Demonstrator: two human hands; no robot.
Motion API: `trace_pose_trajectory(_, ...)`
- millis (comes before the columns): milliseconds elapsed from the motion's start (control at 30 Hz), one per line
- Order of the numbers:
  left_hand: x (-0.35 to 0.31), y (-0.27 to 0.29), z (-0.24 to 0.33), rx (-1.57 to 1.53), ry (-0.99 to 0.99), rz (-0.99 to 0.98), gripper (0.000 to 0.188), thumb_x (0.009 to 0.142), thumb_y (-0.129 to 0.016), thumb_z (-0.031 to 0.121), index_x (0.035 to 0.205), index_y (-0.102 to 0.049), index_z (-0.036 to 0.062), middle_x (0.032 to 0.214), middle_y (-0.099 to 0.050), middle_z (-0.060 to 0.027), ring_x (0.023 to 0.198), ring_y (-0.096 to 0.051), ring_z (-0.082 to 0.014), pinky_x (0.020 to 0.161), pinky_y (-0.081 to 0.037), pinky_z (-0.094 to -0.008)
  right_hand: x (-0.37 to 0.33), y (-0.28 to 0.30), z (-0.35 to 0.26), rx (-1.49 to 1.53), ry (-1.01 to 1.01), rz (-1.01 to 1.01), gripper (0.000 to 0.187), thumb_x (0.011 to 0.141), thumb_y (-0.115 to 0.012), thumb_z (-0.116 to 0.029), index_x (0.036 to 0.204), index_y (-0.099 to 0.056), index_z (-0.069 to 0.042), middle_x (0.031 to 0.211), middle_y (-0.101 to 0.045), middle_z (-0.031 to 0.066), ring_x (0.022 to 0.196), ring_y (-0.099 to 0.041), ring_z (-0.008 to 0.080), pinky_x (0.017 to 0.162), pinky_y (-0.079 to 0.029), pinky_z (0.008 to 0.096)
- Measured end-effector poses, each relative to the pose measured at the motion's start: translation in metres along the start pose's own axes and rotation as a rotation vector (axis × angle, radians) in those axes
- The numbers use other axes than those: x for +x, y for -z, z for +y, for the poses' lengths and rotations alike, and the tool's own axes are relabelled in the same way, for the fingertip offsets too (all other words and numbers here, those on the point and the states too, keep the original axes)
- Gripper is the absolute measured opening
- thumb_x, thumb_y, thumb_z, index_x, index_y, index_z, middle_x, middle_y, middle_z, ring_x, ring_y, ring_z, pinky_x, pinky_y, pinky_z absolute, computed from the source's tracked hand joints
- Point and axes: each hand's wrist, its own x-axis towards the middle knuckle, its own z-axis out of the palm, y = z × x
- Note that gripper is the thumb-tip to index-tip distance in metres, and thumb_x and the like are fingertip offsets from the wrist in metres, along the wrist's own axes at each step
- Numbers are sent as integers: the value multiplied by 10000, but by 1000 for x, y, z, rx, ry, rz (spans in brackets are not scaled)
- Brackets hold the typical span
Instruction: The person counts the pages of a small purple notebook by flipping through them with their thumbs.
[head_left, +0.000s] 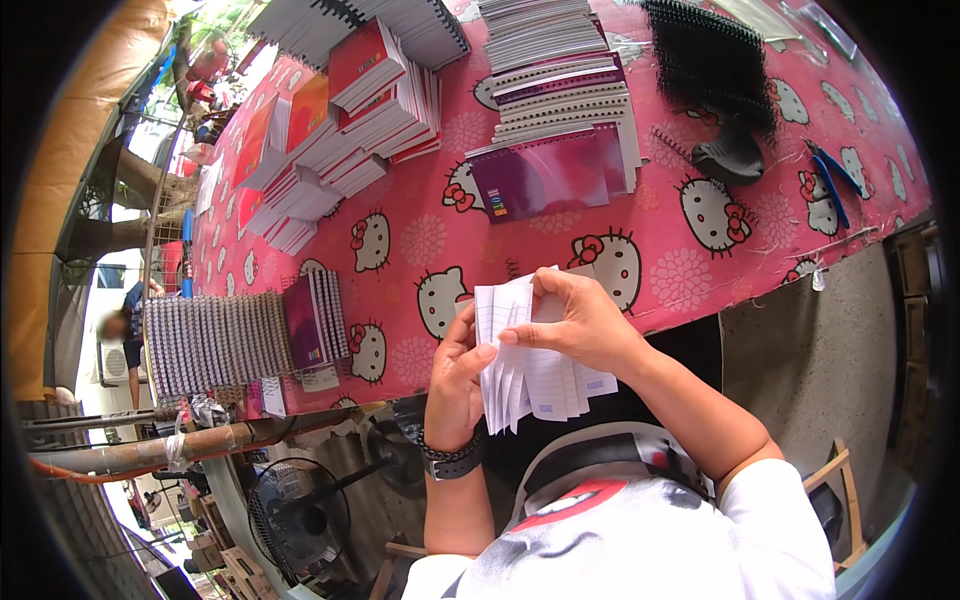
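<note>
Over the near edge of the table, both my hands hold a bunch of loose white ruled sheets (550,385) with small purplish printed patches at their lower corners. My left hand (460,375), with a dark watch and bracelet at its wrist, is closed on the left side of the sheets. My right hand (585,320) pinches them near the top, thumb lying across the front. The sheets are partly fanned, with their lower ends hanging apart. Just beyond my hands, a purple-covered notebook (550,175) leans against a row of punched page blocks (560,95).
A pink patterned tablecloth (460,235) covers the table. Red-covered page blocks (375,110) stand at the back left, spiral-bound notebooks (215,340) at the left edge. Black binding coils (705,55), a black rounded object (730,152) and blue-handled pliers (835,185) lie right. A fan (300,510) stands below left.
</note>
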Motion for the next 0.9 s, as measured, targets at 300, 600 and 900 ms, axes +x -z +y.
trace_pose_trajectory(300, -1, -4, 0, 109, -21, 30, 649, 739, -671, 137, 1299, -381, -18, 1193, -504, -94, 1109, -484, -173, 978, -347, -311, 0, 1, -1, -9, -24, -8, 404, 673, -808, -291, 852, -589, -3, 814, -555, 36, 779, -539, 110, 699, -445, 261)
trace_pose_trajectory(600, -2, -7, 1, 158, -18, 49, 662, 732, -672, 136, 1303, -377, -23, 1188, -510, -99, 1099, -493, -173, 978, -349, -309, 0, 0, 1, -13, 28, 10, 427, 687, -788, -296, 887, -588, 24, 805, -593, 95, 760, -584, 165, 686, -464, 299)
trace_pose_trajectory(900, -1, -3, -2, 0, -6, 34, 587, 771, -572, 203, 1271, -380, -37, 1170, -513, -132, 1088, -508, -187, 963, -378, -319, 1, -1, 5, -36, 64, 19, 396, 681, -778, -243, 893, -583, 29, 812, -602, 120, 790, -597, 186, 718, -469, 309)
